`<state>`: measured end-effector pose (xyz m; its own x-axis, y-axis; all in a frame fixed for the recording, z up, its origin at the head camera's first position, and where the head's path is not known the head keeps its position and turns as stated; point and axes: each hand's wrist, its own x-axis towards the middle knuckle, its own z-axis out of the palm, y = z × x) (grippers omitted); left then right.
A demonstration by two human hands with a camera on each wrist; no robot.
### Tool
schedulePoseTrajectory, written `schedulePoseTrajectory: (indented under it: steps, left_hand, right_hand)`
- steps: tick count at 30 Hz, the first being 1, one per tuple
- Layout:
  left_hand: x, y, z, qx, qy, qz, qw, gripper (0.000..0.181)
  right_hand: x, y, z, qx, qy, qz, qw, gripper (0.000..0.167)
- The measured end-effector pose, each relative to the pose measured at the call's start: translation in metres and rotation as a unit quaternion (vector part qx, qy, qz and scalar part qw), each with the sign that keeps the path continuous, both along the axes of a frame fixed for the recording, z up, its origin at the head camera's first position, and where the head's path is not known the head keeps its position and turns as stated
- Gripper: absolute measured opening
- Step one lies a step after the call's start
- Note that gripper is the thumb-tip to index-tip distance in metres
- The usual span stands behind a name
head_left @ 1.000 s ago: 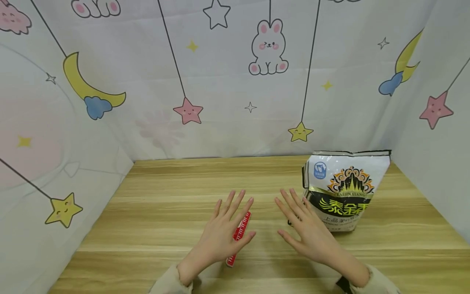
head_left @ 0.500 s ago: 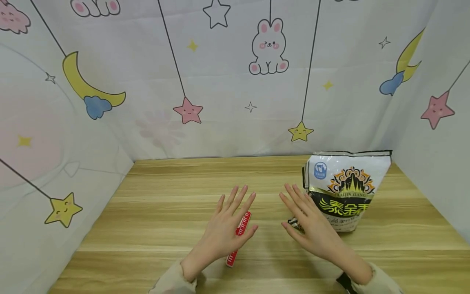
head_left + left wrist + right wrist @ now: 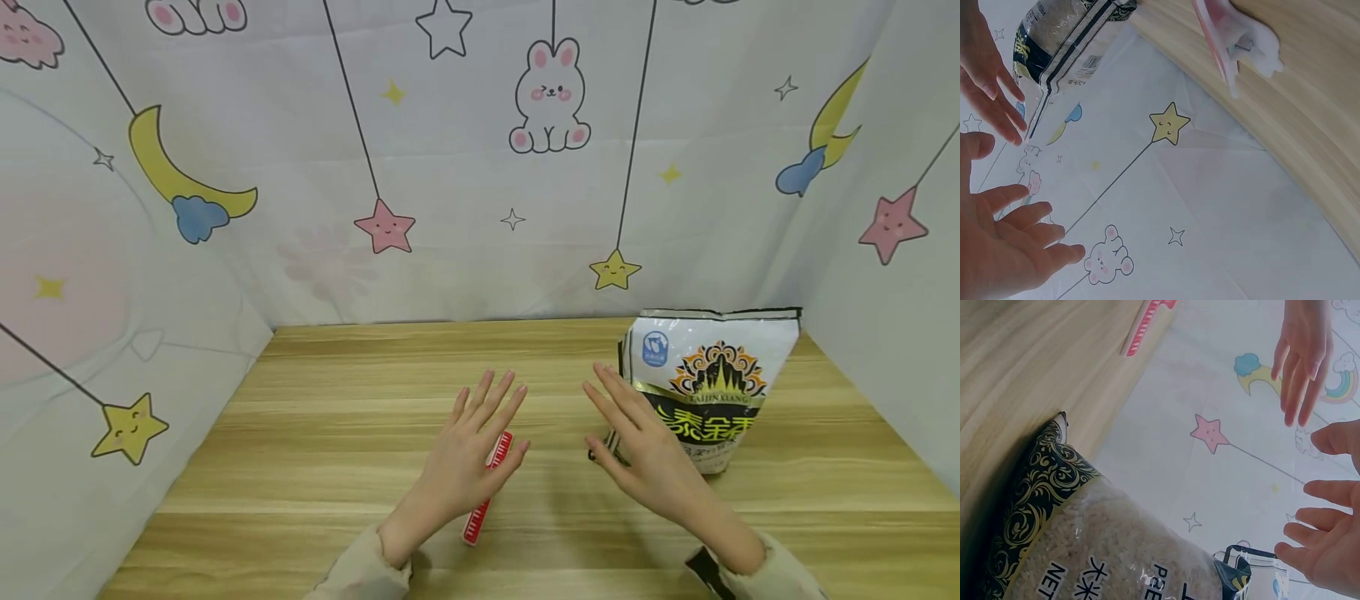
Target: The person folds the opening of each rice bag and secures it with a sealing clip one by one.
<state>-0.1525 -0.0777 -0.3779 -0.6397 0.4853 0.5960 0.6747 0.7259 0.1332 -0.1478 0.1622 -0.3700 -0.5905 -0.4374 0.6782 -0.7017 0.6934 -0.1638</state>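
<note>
On the wood-grain tabletop (image 3: pixel 337 400), long narrow red-and-white object (image 3: pixel 474 527) lies partly hidden beneath left hand (image 3: pixel 467 458); black-and-white printed plastic rice bag (image 3: pixel 720 358) stands beyond right hand (image 3: pixel 656 458). Both hands raised, fingers spread wide, holding nothing. Versus earlier: both hands slightly farther forward; object and bag unmoved.

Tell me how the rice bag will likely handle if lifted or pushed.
The rice bag is probably heavy for its size, since many grains show inside. Loose grains suggest it may sag and shift when lifted. Its shiny film could be somewhat slippery.
</note>
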Motion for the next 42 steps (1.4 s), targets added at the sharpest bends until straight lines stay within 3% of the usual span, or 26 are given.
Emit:
schedulePoseTrajectory:
  steps: [5, 18, 28, 36, 42]
  left_hand:
    - [-0.003, 0.004, 0.002, 0.019, 0.015, -0.011, 0.9996, 0.056]
    - [-0.009, 0.014, 0.015, 0.060, 0.024, -0.048, 0.9968, 0.048]
    - [-0.015, 0.019, 0.025, 0.095, 0.013, -0.086, 0.9917, 0.044]
    - [-0.016, 0.032, 0.028, 0.159, 0.005, -0.111, 0.9810, 0.038]
    - [-0.017, 0.040, 0.031, 0.229, -0.014, -0.137, 0.9637, 0.033]
  right_hand:
    - [-0.003, 0.001, 0.002, -0.027, 0.034, 0.007, 0.9990, 0.054]
    - [-0.007, 0.007, 0.012, -0.055, 0.049, 0.000, 0.9973, 0.051]
    - [-0.010, 0.014, 0.024, -0.086, 0.042, -0.017, 0.9953, 0.052]
    - [-0.016, 0.020, 0.035, -0.114, 0.067, -0.006, 0.9912, 0.052]
    - [-0.019, 0.025, 0.043, -0.117, 0.073, -0.013, 0.9904, 0.054]
